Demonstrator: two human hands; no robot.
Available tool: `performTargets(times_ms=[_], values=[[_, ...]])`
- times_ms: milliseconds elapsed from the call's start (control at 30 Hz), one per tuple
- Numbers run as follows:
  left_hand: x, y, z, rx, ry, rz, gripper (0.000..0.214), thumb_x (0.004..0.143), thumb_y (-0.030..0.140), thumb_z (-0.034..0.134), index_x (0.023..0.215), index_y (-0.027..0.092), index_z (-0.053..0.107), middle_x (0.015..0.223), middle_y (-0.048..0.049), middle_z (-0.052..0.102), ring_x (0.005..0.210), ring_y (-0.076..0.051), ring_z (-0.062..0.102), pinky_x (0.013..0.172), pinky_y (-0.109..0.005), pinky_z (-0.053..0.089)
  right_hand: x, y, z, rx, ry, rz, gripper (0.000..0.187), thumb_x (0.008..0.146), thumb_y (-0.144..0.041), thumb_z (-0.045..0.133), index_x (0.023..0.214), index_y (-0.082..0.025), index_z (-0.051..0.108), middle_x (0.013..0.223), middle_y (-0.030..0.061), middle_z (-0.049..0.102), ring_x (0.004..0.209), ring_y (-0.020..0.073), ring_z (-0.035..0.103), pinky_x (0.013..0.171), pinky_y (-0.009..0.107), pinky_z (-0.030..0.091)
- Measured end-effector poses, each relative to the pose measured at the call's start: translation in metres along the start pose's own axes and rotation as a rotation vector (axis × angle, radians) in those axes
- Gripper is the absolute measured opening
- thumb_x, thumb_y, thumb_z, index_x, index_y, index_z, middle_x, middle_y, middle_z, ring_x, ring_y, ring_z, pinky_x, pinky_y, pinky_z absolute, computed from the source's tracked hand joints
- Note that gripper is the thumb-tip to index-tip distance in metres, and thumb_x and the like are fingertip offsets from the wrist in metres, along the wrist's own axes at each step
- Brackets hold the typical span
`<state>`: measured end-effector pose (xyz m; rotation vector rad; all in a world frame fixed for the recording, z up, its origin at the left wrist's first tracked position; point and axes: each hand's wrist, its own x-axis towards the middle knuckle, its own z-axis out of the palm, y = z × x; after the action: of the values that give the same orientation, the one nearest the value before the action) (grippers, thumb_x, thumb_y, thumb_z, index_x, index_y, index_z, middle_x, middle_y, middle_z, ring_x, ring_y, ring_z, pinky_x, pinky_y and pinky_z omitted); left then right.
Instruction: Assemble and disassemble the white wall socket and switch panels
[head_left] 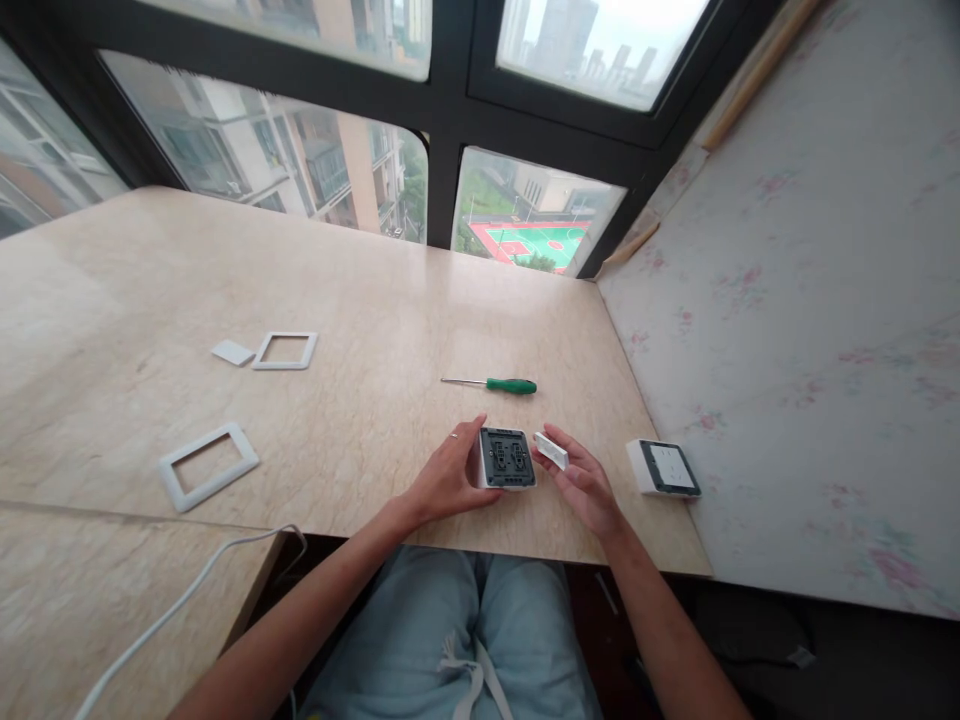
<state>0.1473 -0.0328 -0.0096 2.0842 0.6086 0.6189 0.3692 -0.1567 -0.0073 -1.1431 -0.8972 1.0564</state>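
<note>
My left hand [454, 468] is closed around the side of a wall switch [508, 458], whose white box has a dark inner mechanism facing up. In my right hand [585, 485] is a small white switch rocker [551, 451], pinched between thumb and fingers just right of the switch and apart from it. A screwdriver [511, 386] with a green handle lies beyond both hands, its shaft pointing left.
Two white frames, one farther back [309, 350] and one nearer [176, 490], lie at left beside a white rocker plate [233, 352]. Near the right wall stands a second boxed unit [667, 468]. A white cable [187, 592] crosses the near left edge. Windows rise behind the countertop [360, 310].
</note>
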Motion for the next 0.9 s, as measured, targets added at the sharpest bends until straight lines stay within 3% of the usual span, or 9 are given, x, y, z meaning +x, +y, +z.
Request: performTargets(times_ms=[167,367,667,900], values=[[0.0,0.0,0.001,-0.159,0.064,0.039,0.104,0.066,0.039,0.084,0.151,0.024,0.026,0.139,-0.0142,0.047,0.128,-0.033,0.049,0.11,-0.053,0.04,-0.002,0.002,0.001,0.057,0.009,0.005,0.053,0.079,-0.045,0.073,0.129,-0.029,0.064,0.132,0.0065,0.067,0.12,0.0303,0.063,0.114,0.058,0.037],[-0.003,-0.006,0.0,-0.357,0.144,0.034,0.097,0.066,0.041,0.086,0.147,0.025,0.036,0.139,-0.0134,0.048,0.128,-0.033,0.05,0.11,-0.051,0.042,-0.006,0.005,0.005,-0.068,-0.039,-0.025,0.061,0.078,-0.034,0.079,0.135,-0.031,0.059,0.138,0.0073,0.062,0.125,0.0309,0.06,0.113,0.057,0.04],[-0.004,0.0,-0.004,-0.268,0.169,0.107,0.09,0.065,0.043,0.086,0.142,0.024,0.043,0.136,-0.0134,0.052,0.127,-0.032,0.05,0.109,-0.052,0.041,0.002,0.012,0.014,-0.273,-0.129,-0.197,0.068,0.081,-0.024,0.076,0.143,-0.027,0.049,0.139,0.0115,0.059,0.128,0.0294,0.057,0.111,0.052,0.045],[-0.006,0.0,-0.004,-0.231,0.2,0.131,0.092,0.066,0.05,0.085,0.143,0.021,0.045,0.135,-0.0147,0.052,0.128,-0.032,0.049,0.109,-0.051,0.041,0.005,0.014,0.01,-0.341,-0.189,-0.198,0.07,0.08,-0.019,0.077,0.143,-0.031,0.049,0.14,0.0077,0.058,0.129,0.0273,0.057,0.113,0.05,0.043]])
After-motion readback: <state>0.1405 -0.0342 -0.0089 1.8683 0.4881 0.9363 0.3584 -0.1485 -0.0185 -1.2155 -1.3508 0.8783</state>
